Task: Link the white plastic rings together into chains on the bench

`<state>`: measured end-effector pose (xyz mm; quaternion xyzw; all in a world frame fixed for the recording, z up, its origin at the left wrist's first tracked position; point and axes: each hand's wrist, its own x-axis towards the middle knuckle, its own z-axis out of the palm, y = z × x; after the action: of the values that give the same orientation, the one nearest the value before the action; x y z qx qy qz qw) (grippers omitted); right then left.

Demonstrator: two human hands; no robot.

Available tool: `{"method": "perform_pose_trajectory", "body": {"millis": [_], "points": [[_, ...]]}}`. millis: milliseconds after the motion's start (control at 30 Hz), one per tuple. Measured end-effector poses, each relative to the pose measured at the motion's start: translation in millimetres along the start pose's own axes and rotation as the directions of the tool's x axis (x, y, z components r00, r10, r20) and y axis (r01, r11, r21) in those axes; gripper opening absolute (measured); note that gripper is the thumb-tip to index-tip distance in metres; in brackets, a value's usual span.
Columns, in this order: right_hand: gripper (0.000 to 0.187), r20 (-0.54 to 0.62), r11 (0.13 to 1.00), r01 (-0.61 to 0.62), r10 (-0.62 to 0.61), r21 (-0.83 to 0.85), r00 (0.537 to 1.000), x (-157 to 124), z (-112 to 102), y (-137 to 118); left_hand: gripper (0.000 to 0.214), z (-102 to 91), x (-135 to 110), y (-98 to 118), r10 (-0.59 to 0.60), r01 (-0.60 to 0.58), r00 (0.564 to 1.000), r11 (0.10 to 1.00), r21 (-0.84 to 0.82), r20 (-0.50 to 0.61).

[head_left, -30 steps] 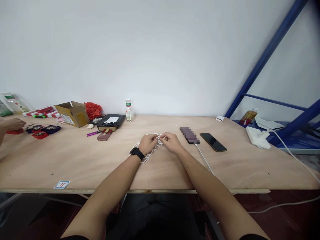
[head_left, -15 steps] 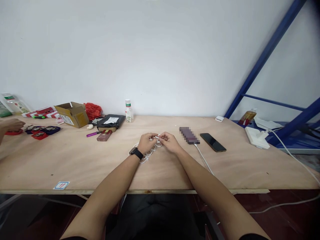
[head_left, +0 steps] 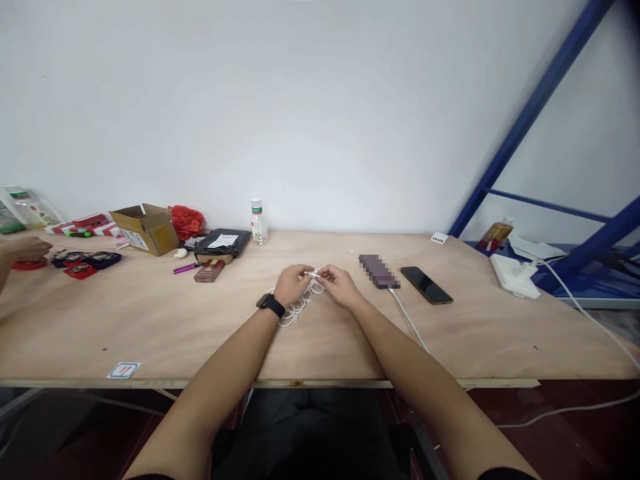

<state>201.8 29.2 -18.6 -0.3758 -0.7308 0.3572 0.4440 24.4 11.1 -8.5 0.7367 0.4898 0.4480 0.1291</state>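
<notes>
A tangled white cable (head_left: 299, 306) lies in loops on the wooden table (head_left: 175, 327) in front of me. My left hand (head_left: 291, 285), with a black watch on its wrist, pinches part of the cable. My right hand (head_left: 338, 282) pinches the same stretch from the other side, fingertips almost meeting my left ones at a small white plug end (head_left: 314, 273). Most of the coil sits under and just in front of my left hand.
Right of my hands lie a dark device (head_left: 378, 270) with a white lead and a black phone (head_left: 426, 284). A white power strip (head_left: 515, 275) sits far right by a blue frame (head_left: 530, 113). Left: a bottle (head_left: 257, 221), black pouch (head_left: 223, 243), cardboard box (head_left: 145, 227). Another person's hand (head_left: 23, 250) is at the far left.
My hands have lifted slightly and drawn closer together on the cable; the plug end now shows between my fingertips. The other things have not moved.
</notes>
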Motion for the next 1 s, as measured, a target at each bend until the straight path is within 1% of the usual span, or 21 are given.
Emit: {"method": "perform_pose_trajectory", "body": {"millis": [67, 167, 200, 267, 300, 333, 400, 433, 467, 533, 600, 700, 867, 933, 1000], "points": [[0.01, -0.02, 0.987, 0.024, -0.028, -0.157, 0.999, 2, -5, 5, 0.028, -2.4, 2, -2, 0.027, -0.029, 0.999, 0.993, 0.111, 0.02], [0.013, 0.034, 0.937, 0.077, -0.069, -0.34, 0.997, 3, -11, 13, 0.03, -12.1, 6, -1, 0.004, -0.017, 0.998, 0.975, 0.221, 0.059], [0.016, 0.049, 0.922, 0.087, -0.074, -0.377, 0.996, 4, -13, 15, 0.035, -17.0, 6, -1, -0.013, -0.01, 0.996, 0.968, 0.251, 0.091], [0.026, 0.055, 0.895, 0.091, -0.075, -0.437, 0.996, 4, -15, 17, 0.055, -28.3, 5, -3, -0.056, -0.016, 0.976, 0.944, 0.328, 0.209], [0.033, 0.056, 0.881, 0.089, -0.071, -0.465, 0.996, 4, -16, 17, 0.07, -34.1, 3, -4, -0.084, -0.027, 0.956, 0.929, 0.369, 0.282], [0.043, 0.066, 0.867, 0.088, -0.063, -0.49, 0.996, 4, -16, 17, 0.087, -39.6, -1, -7, -0.111, -0.047, 0.926, 0.914, 0.403, 0.36], [0.065, 0.122, 0.842, 0.083, -0.02, -0.532, 0.992, 4, -16, 16, 0.114, -49.4, -14, -13, -0.137, -0.111, 0.862, 0.888, 0.445, 0.489], [0.077, 0.164, 0.832, 0.078, 0.016, -0.55, 0.986, 4, -15, 15, 0.123, -53.6, -21, -17, -0.137, -0.149, 0.832, 0.879, 0.453, 0.538], [0.087, 0.207, 0.822, 0.071, 0.058, -0.566, 0.977, 5, -14, 14, 0.129, -57.2, -29, -21, -0.138, -0.171, 0.811, 0.873, 0.456, 0.568], [0.103, 0.284, 0.803, 0.061, 0.138, -0.593, 0.949, 6, -10, 13, 0.133, -62.8, -42, -27, -0.155, -0.183, 0.777, 0.872, 0.455, 0.61], [0.113, 0.341, 0.79, 0.062, 0.191, -0.61, 0.921, 9, -6, 13, 0.131, -65.7, -48, -31, -0.164, -0.172, 0.773, 0.876, 0.451, 0.612], [0.117, 0.399, 0.784, 0.081, 0.221, -0.616, 0.89, 14, -1, 14, 0.124, -62.6, -45, -32, -0.142, -0.169, 0.784, 0.887, 0.429, 0.604], [0.119, 0.459, 0.793, 0.141, 0.189, -0.593, 0.868, 19, 3, 17, 0.122, -40.9, -23, -36, -0.129, -0.158, 0.799, 0.897, 0.412, 0.588], [0.12, 0.471, 0.794, 0.148, 0.19, -0.59, 0.862, 23, 3, 20, 0.122, -31.3, -13, -40, -0.13, -0.148, 0.81, 0.898, 0.414, 0.572], [0.12, 0.462, 0.792, 0.136, 0.199, -0.595, 0.865, 30, 2, 24, 0.122, -23.4, -3, -46, -0.133, -0.137, 0.822, 0.898, 0.418, 0.554]]}}
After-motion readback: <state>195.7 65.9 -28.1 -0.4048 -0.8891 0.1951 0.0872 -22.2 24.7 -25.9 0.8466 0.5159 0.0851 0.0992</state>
